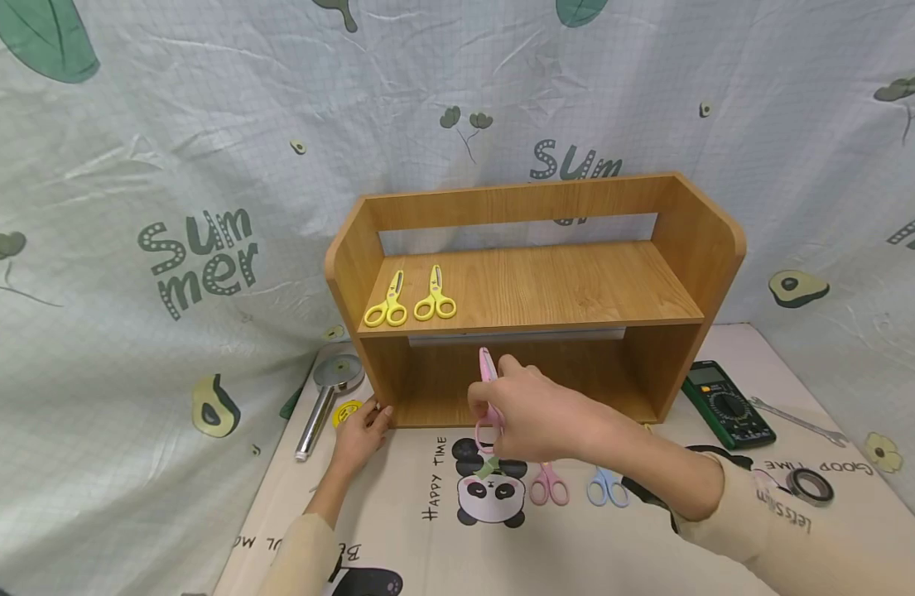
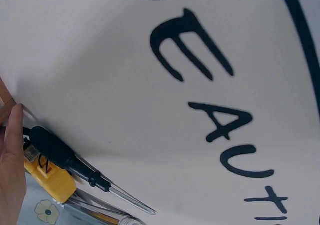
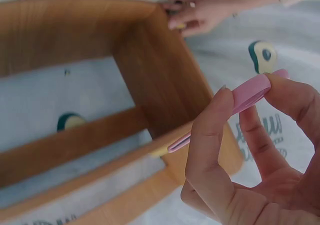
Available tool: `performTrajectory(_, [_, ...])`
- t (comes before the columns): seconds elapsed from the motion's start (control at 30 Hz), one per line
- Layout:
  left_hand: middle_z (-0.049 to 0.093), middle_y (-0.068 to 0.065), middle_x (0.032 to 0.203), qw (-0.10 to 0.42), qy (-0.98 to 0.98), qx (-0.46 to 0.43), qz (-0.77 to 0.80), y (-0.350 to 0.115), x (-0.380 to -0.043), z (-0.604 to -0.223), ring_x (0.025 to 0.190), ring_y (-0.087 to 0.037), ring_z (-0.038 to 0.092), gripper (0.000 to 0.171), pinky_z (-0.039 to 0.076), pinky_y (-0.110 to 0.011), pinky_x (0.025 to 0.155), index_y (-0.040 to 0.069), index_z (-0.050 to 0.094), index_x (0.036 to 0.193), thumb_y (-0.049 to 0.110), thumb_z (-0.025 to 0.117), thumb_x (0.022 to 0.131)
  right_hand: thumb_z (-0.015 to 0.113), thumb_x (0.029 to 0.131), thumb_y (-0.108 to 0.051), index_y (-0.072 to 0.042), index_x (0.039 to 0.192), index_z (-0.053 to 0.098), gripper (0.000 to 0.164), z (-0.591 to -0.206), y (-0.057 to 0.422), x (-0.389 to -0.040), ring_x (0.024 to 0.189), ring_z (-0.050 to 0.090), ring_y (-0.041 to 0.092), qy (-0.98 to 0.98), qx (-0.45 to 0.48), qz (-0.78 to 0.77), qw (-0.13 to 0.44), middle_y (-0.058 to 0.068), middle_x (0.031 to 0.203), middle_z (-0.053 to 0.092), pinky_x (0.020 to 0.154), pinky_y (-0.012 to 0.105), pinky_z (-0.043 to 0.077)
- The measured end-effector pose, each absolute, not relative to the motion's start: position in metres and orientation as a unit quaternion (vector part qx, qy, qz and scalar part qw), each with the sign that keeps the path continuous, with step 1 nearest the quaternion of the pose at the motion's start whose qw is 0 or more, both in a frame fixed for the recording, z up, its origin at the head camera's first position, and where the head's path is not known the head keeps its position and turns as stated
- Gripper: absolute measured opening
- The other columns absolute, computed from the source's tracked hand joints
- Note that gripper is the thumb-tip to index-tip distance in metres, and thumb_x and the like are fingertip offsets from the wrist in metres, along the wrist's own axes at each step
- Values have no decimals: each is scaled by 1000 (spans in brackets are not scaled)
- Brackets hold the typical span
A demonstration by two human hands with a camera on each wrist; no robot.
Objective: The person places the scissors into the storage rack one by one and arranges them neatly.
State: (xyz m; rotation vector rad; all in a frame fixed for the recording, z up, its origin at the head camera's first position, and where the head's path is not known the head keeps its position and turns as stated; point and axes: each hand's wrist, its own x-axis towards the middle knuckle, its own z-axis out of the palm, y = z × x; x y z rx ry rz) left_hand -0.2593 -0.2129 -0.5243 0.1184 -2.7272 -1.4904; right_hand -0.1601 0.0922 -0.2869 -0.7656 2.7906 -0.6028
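In the head view my right hand [image 1: 535, 410] pinches pink scissors [image 1: 488, 364] between thumb and fingers, blades pointing up, in front of the lower compartment of the wooden shelf [image 1: 532, 323]. The right wrist view shows the pink handle [image 3: 250, 92] between the fingertips. My left hand [image 1: 362, 434] rests at the shelf's lower left corner, its fingers touching the wood. Two yellow scissors [image 1: 435, 294] lie on the left of the upper board. On the table in front are another pair of pink scissors [image 1: 550, 485] and blue scissors [image 1: 607, 487].
Left of the shelf lie a shower head [image 1: 338, 372] and a round yellow item [image 1: 345, 412]; the left wrist view shows a black-handled screwdriver [image 2: 55, 147]. To the right are a multimeter [image 1: 729, 406], a wrench [image 1: 800, 420] and a black tape roll [image 1: 810, 487].
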Motion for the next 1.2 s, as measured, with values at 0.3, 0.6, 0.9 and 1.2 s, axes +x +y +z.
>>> performTrajectory(0.3, [62,-30,140,14,-877,39,-479,-214,-260,-523,115,-38,70,55,65,-40,83,2,44,156,25,58,108,83,83,-12,-18,94,67,20,-247,88,-185,91,55,25,943,-274,-173,68,12,100,57,61,26,48])
performTrajectory(0.6, [65,-29,136,28,-881,36,-472,-214,-259,-524,111,-37,72,53,66,-37,80,2,47,154,25,59,108,80,82,-13,-10,100,69,21,-225,76,-231,99,50,26,949,-275,-143,54,10,96,58,64,27,42])
performTrajectory(0.9, [67,-29,132,35,-886,27,-463,-213,-257,-525,109,-37,73,52,65,-36,77,1,49,153,24,60,107,69,89,-16,-12,92,64,7,-214,72,-273,101,55,27,960,-238,-131,69,9,91,62,64,26,44])
performTrajectory(1.2, [72,-27,125,47,-888,20,-457,-214,-260,-525,95,-30,74,49,62,-28,68,1,53,150,21,62,106,72,91,-19,-10,95,62,13,-215,60,-307,66,52,15,965,-187,-142,117,2,79,59,50,24,44])
